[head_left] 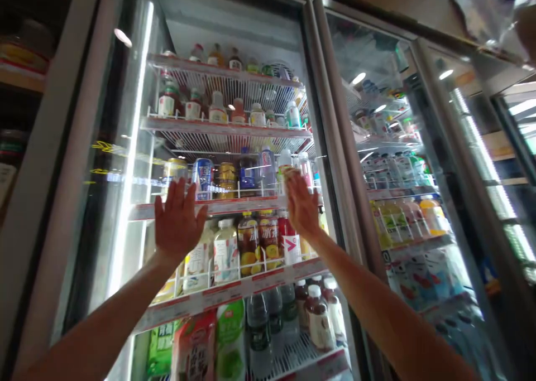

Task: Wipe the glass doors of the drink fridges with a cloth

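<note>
Both my arms reach up toward a lit drinks fridge whose glass door (234, 13) carries faint reflections. My left hand (178, 220) is open, fingers spread and palm toward the shelves, level with the middle shelf edge. Behind it stand a blue can (203, 174) and a pale-labelled bottle (226, 252). My right hand (302, 203) is raised at the right side, open and slightly blurred, with nothing in it. Near it are a red bottle with a white label (290, 241) and a clear bottle (267, 166). Whether either palm touches the glass, I cannot tell.
Shelves above hold small bottles (218, 110); the lower shelf has cartons (230, 336) and brown bottles (319, 317). A metal door frame (341, 141) separates a second fridge with bottles (404, 216) on the right. Dark shelving with jars (12, 152) stands at the left.
</note>
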The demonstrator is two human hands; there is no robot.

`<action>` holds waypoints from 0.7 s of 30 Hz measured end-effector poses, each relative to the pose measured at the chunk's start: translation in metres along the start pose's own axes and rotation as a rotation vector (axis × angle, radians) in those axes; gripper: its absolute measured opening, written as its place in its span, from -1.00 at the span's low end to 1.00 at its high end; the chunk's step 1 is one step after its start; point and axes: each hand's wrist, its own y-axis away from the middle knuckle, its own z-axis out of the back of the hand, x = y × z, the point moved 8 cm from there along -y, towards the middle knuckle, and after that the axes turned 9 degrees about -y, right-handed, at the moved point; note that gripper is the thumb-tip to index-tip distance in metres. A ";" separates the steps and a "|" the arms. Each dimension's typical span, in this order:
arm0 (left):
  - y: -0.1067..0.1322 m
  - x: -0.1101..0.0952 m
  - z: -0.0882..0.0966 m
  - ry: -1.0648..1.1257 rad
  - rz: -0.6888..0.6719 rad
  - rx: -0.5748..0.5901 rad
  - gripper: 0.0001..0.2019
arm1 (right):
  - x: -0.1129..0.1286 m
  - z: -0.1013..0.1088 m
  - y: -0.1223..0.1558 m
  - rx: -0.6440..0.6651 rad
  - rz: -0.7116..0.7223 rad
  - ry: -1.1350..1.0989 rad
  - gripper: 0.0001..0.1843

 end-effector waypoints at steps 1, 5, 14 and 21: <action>0.001 0.001 0.000 0.000 0.001 0.000 -0.42 | -0.026 0.010 -0.003 -0.080 -0.126 0.010 -0.49; 0.003 -0.004 0.001 0.029 -0.056 -0.036 -0.47 | -0.026 0.001 -0.013 -0.147 -0.200 -0.037 -0.43; -0.006 -0.121 -0.008 0.247 -0.492 -0.109 -0.39 | 0.072 -0.033 0.002 0.079 -0.052 -0.661 -0.38; -0.026 -0.121 -0.029 0.108 -0.436 -0.072 -0.43 | -0.011 -0.004 -0.010 -0.071 -0.108 -0.125 -0.43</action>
